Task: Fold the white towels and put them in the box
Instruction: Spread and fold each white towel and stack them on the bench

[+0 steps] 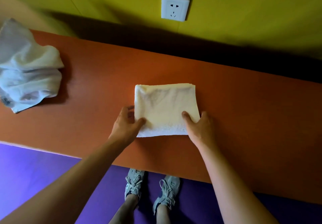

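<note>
Now the folded towel [166, 108] lies flat on the orange tabletop [244, 119], roughly in the middle and close to the near edge, with both hands on its near corners. The left hand [126, 124] pinches the near left corner, thumb on top and fingers curled along the side edge; the right hand [200, 128] does the same at the near right corner, thumb pressed onto the cloth and the other fingers hidden beyond its edge. It looks to me like the last fold is done, or one more is coming. Either way, the sensible thing would be to keep the thumbs down while the layers are squared, so the stack does not slide, and to lift it with fingers slipped underneath rather than by the top ply alone, or it will fall open. The towel is thick terry, nubbly along the near strip, creamy under this light, a near square with a rounded, plump fold at the far edge and slightly uneven layers at the near one. Soft stuff like this sags at any unsupported corner. Off to the left, well apart, a crumpled heap of white towels [27, 68] waits, limp and creased. The tabletop is smooth and matte. Behind it is a yellow wall with a white socket [175, 8]; below, a purple floor [43, 168] and grey laced trainers [151, 187]. No box is in view.
</note>
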Motion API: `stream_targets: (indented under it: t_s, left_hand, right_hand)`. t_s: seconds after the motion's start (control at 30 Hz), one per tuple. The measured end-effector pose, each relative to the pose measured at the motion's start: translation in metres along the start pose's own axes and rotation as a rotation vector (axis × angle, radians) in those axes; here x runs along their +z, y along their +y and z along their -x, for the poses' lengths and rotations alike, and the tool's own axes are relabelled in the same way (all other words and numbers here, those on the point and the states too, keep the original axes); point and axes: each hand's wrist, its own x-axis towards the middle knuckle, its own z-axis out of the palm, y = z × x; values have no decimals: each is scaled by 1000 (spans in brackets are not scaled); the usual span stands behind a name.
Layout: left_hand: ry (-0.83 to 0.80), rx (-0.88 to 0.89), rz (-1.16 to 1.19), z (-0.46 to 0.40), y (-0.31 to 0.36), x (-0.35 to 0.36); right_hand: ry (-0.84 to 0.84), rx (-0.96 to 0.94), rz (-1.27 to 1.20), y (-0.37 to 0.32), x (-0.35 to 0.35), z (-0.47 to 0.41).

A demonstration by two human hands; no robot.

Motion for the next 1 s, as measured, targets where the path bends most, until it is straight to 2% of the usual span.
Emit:
stream_targets:
  t_s: [0.13, 0.23, 0.33, 0.6, 1.0]
  left_hand:
    - [-6, -14, 0, 1, 5, -9]
    - [-57, 26, 13, 5, 13, -12]
    - [-109, 86, -3, 15, 25, -7]
    - [-214, 207, -10, 74, 78, 45]
    - [-328, 280, 23, 225, 154, 217]
  right_hand:
    - [-103, 228, -329, -3, -8, 9]
    - [-152, 217, -468, 0, -16, 19]
    - [-9, 75, -521, 9, -25, 34]
    - [183, 54, -649, 55, -103, 76]
    - [307, 84, -834, 216, -285, 128]
